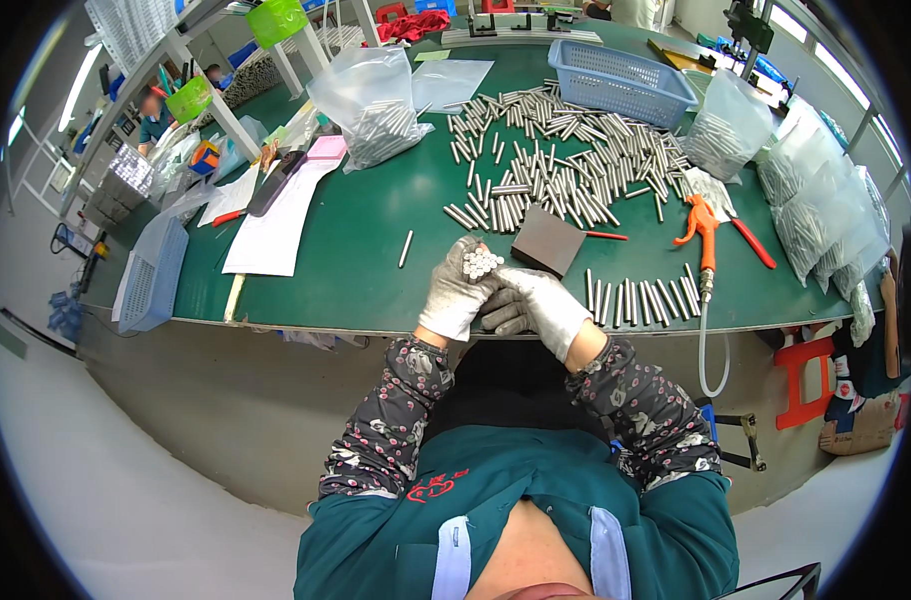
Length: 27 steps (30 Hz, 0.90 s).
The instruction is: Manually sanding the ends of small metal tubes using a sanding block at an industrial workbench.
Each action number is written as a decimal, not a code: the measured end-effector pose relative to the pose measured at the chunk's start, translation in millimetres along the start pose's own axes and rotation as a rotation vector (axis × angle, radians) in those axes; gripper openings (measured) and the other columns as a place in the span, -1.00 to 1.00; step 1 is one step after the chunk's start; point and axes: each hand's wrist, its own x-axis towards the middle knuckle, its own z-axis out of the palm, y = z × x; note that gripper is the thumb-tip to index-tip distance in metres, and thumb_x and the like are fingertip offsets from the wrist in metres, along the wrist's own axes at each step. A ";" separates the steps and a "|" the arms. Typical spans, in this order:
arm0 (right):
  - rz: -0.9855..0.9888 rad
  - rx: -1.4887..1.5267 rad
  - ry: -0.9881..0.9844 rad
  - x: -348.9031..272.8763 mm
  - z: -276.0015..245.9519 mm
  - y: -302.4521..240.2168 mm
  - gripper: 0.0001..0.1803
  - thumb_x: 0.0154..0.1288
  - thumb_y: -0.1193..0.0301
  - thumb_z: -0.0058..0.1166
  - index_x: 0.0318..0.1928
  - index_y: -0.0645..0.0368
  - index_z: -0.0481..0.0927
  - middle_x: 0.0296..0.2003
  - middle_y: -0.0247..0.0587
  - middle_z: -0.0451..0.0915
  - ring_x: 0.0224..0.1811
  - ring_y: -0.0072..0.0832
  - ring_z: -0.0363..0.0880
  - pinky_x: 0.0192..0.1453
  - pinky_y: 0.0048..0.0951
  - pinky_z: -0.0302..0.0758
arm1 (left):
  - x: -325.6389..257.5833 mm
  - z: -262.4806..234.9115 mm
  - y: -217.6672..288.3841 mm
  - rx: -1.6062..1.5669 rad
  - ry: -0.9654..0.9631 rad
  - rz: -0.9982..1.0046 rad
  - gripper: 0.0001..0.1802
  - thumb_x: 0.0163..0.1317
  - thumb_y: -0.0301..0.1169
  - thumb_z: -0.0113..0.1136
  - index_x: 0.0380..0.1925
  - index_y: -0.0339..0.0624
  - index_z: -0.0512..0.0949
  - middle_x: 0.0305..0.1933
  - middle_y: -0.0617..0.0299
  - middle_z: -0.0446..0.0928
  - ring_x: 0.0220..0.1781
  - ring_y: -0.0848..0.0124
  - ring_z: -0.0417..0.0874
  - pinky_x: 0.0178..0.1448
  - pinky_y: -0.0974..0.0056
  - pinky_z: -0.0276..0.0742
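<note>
My left hand (pixel 450 291), in a white work glove, is wrapped round a bundle of metal pins (pixel 482 263), whose round pale ends face up. Against the bundle's other side rests my gloved right hand (pixel 542 303), its thumb near the pin ends and its fingers curled below. A dark square block (pixel 548 241) lies just beyond my hands. To its right a loose row of metal pins (pixel 643 302) lies along the table's near edge. One single pin (pixel 406 249) is left of my left hand.
A big heap of pins (pixel 576 150) covers the middle of the green table (pixel 356 270), before a blue basket (pixel 621 82). Filled plastic bags (pixel 821 200) stand at right, near an orange air gun (pixel 704 235) with its hose. Papers (pixel 276 232) lie at left.
</note>
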 end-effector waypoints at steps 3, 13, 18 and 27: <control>0.020 -0.007 0.003 -2.3 3.7 -5.4 -0.56 0.30 0.08 -0.05 -0.10 0.23 0.52 -0.29 -0.12 0.58 -0.36 -0.37 0.62 -0.29 -0.41 0.57 | 0.6 -2.8 -4.9 0.126 -0.024 0.110 -0.51 -0.05 -0.63 0.30 -0.05 -0.22 0.42 -0.21 0.30 0.54 -0.20 0.55 0.56 -0.12 0.44 0.52; 0.064 0.002 0.007 -0.1 2.5 -5.6 -0.63 0.27 0.13 -0.01 -0.16 0.19 0.57 -0.32 -0.21 0.59 -0.41 -0.47 0.58 -0.28 -0.49 0.54 | 2.8 -1.3 -4.0 0.126 -0.004 0.050 -0.48 -0.03 -0.61 0.33 -0.02 -0.23 0.39 -0.24 0.29 0.53 -0.22 0.53 0.57 -0.11 0.43 0.54; 0.081 0.023 -0.008 3.2 0.3 -2.3 -0.63 0.28 0.14 -0.02 -0.16 0.18 0.57 -0.33 -0.23 0.60 -0.43 -0.50 0.57 -0.29 -0.51 0.53 | 3.5 -1.4 -2.7 0.040 -0.019 -0.009 -0.47 0.01 -0.64 0.30 0.02 -0.24 0.35 -0.25 0.28 0.53 -0.23 0.49 0.58 -0.10 0.40 0.57; 0.065 0.005 -0.018 2.3 0.2 -1.8 -0.64 0.29 0.16 -0.04 -0.14 0.19 0.56 -0.31 -0.18 0.60 -0.42 -0.48 0.60 -0.31 -0.52 0.53 | 4.4 -0.7 -2.1 0.008 -0.028 -0.026 -0.50 0.02 -0.64 0.31 -0.01 -0.24 0.36 -0.24 0.31 0.52 -0.23 0.51 0.56 -0.10 0.41 0.55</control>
